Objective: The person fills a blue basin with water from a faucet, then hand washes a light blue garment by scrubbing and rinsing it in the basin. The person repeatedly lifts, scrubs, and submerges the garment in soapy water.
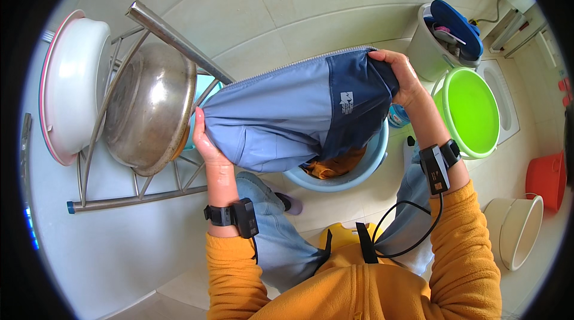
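Observation:
Stretched between both hands is a blue zip-up jacket (273, 109), light blue with a dark navy panel and a zipper along its upper edge. My left hand (207, 140) grips its light blue end. At the other end, my right hand (401, 75) holds the navy part near the zipper's end. Both hands look wet. Below the jacket stands a light blue basin (345, 183), partly hidden by it. Orange-brown cloth (338, 165) lies inside the basin, along with something dark.
At the left, a metal rack (179, 44) holds a steel basin (150, 104) and a white basin (85, 86). A green bucket (473, 111), a bin with brushes (421, 37), a squat toilet (502, 91), a red bucket (545, 181) and a cream bucket (506, 230) stand right.

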`<state>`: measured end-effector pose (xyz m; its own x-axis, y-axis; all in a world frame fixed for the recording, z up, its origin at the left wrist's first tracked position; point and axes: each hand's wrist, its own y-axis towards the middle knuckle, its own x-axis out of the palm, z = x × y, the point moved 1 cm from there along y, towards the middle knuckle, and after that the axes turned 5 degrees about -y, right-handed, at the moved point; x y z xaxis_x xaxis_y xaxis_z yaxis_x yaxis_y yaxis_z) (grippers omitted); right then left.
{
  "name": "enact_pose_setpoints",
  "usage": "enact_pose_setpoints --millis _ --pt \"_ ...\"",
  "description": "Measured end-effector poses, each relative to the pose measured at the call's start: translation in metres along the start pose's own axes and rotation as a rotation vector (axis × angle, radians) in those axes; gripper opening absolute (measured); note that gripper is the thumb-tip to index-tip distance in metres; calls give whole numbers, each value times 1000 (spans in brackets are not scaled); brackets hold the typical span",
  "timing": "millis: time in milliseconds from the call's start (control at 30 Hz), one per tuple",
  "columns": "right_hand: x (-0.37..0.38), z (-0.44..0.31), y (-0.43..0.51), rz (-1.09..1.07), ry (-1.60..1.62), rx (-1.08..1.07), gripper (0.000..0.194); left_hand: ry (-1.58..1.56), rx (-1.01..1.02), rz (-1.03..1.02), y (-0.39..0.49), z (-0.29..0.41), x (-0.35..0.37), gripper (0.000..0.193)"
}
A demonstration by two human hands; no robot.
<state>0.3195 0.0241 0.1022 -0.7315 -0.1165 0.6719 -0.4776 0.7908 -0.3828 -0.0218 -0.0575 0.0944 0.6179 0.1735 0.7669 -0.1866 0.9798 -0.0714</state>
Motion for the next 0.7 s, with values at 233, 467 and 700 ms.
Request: enact_pose_setpoints --millis 233,467,700 --pt "-10 33 20 489 -1504 -418 73 -54 -211 -14 -5 -23 13 50" --pt "17 141 34 -353 -1765 -227 70 -94 -420 -123 -8 -50 25 52" --pt "6 59 11 -101 -1022 -162 17 380 -264 -237 -2 -33 17 73"
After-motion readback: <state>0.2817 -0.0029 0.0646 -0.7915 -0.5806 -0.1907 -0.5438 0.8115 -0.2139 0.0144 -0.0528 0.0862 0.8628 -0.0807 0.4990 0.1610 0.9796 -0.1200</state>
